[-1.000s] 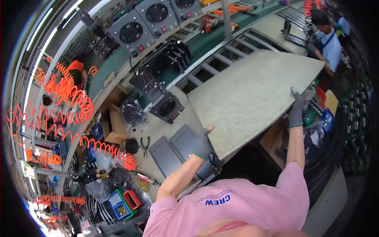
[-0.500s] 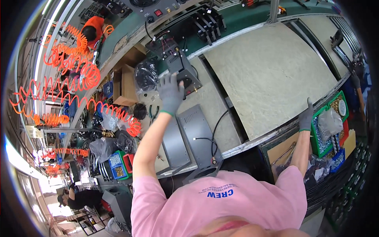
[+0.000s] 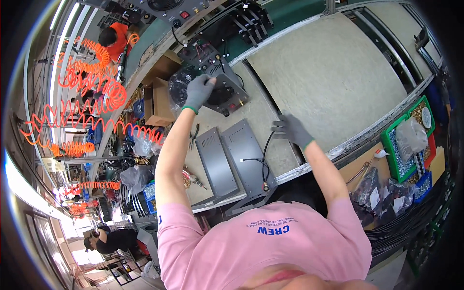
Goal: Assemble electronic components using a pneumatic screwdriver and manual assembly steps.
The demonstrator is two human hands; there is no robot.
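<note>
My left hand (image 3: 199,93), in a grey glove with a green cuff, is closed at the left edge of a dark grey metal panel (image 3: 231,83). This panel carries a round fan, a red switch and a brass fitting. My right hand (image 3: 292,129), gloved the same way, is open with fingers stretched out above the bench near the dark gap; nothing shows in it. Between my arms lie two grey vented metal covers, a left one (image 3: 215,162) and a right one (image 3: 247,157). A black cable (image 3: 265,163) with a white connector rests across the right cover.
A clear plastic bag (image 3: 180,87) and a cardboard box (image 3: 160,102) sit left of the panel. A wide pale board (image 3: 333,72) covers the bench to the right. Green bins (image 3: 394,151) of small hardware stand at right. Orange coiled hoses (image 3: 113,92) hang at left.
My right hand has come from the bins at the right to the middle of the bench. My left hand has shifted slightly left, its spread fingers now curled at the fan panel's edge.
</note>
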